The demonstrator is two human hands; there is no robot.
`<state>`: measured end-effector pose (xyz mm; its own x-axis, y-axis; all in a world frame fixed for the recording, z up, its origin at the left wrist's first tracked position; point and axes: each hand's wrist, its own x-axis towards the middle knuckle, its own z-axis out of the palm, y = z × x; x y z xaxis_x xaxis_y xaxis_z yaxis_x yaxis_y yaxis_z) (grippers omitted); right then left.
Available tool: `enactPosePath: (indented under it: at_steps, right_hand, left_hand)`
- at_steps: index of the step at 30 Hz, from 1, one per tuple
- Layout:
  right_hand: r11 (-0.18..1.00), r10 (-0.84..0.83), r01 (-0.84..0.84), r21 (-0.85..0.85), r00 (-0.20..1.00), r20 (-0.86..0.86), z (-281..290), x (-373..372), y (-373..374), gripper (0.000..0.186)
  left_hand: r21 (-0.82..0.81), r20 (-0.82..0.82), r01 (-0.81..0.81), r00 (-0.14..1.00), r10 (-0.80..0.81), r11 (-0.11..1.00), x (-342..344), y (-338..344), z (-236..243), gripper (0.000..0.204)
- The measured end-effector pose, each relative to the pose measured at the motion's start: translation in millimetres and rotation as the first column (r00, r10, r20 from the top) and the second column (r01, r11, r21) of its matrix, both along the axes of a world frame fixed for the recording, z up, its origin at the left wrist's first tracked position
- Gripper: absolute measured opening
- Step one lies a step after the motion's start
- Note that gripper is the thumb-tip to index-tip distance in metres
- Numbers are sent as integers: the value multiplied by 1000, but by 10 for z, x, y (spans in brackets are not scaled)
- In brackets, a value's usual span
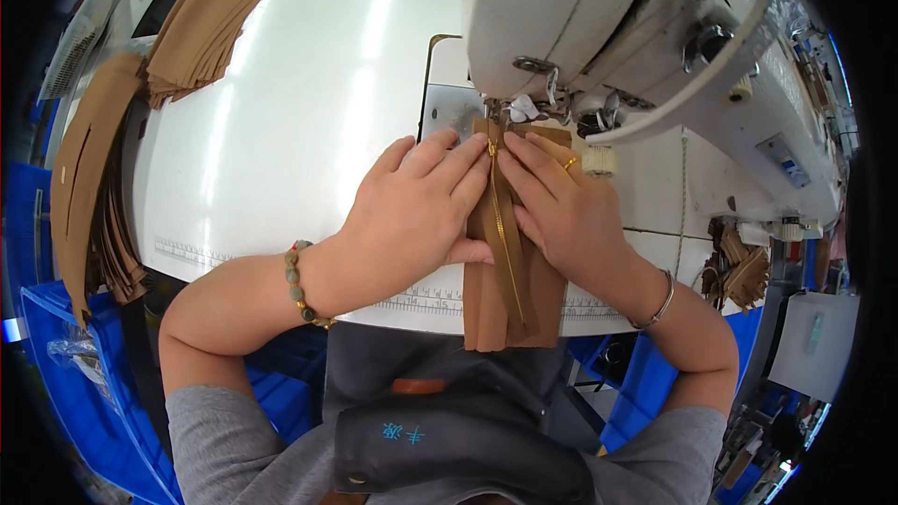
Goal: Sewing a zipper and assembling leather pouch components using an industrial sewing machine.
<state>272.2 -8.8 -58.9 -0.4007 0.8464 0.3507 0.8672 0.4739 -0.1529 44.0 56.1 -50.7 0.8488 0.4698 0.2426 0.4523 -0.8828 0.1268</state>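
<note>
A brown panel [485,318] lies lengthwise under the sewing machine, its near end hanging over the table's front edge. A zipper [500,224] with gold teeth and brown tape runs along it, its gold pull close to the presser foot. My left hand [412,196] lies flat at the panel's left side, fingers stretched toward the needle and thumb out on the panel. My right hand [566,201] lies on the right side of the zipper, fingertips beside the pull and thumb near the tape. The sewing machine's [561,9] presser foot [496,115] is partly hidden by the fingers and panel.
The white table [281,131] carries a printed ruler along its front edge. Brown pieces [208,28] are stacked at the far left, and long slotted brown strips [89,178] hang over the left edge. Blue bins [75,393] stand below. Brown scraps [744,266] sit at the right.
</note>
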Motion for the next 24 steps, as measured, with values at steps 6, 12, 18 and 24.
enactPosePath:
  at_steps: [6,12,18,24]
  right_hand:
    - [1000,5,-6,4,999,37,-34,10,-84,63]
    - [999,-33,34,-8,996,81,-27,-11,-97,65]
    - [999,-45,45,3,995,86,-17,-13,-105,65]
    - [996,-83,85,-21,992,90,-40,60,-78,68]
  left_hand:
    - [26,-42,-13,999,14,1000,0,-72,51,93]
    - [6,-20,-9,1000,9,1000,-1,-44,42,94]
    - [3,-7,9,1000,-9,1000,6,-17,39,94]
    - [33,28,21,999,-21,999,92,52,14,91]
